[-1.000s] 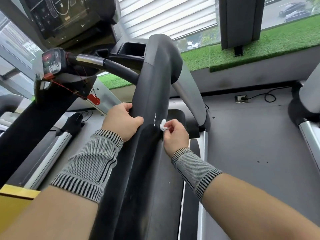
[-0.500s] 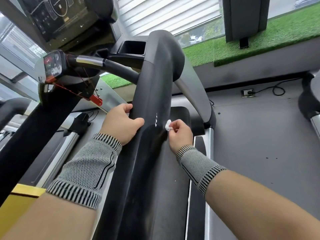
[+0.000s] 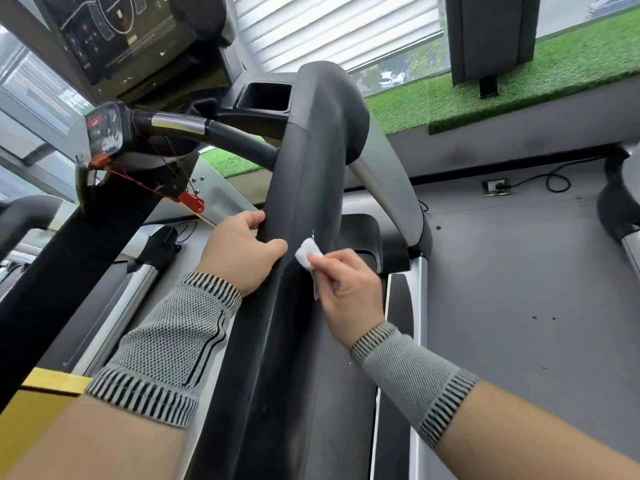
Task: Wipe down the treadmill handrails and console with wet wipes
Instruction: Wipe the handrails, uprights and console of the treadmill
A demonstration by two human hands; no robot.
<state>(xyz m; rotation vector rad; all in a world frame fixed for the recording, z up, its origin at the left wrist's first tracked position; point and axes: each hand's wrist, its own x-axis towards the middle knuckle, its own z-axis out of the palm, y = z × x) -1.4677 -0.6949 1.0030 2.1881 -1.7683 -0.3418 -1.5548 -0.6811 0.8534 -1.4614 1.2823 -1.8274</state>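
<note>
Head view shows left hand (image 3: 240, 252) gripping the handrail (image 3: 304, 209) while right hand (image 3: 346, 289) pinches a wet wipe (image 3: 308, 254) against it; so small a wad could slip free or skip patches.

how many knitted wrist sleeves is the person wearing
2. One wrist sleeve is on the left forearm, whose hand grips the black handrail; the other wrist sleeve is on the right forearm. None looks hidden.

Wiping of a treadmill handrail, head view.
The left hand (image 3: 239, 252) gripped the black handrail (image 3: 304, 188); the right hand (image 3: 349, 289) pinched a folded white wet wipe (image 3: 308, 253) against its surface.
</note>
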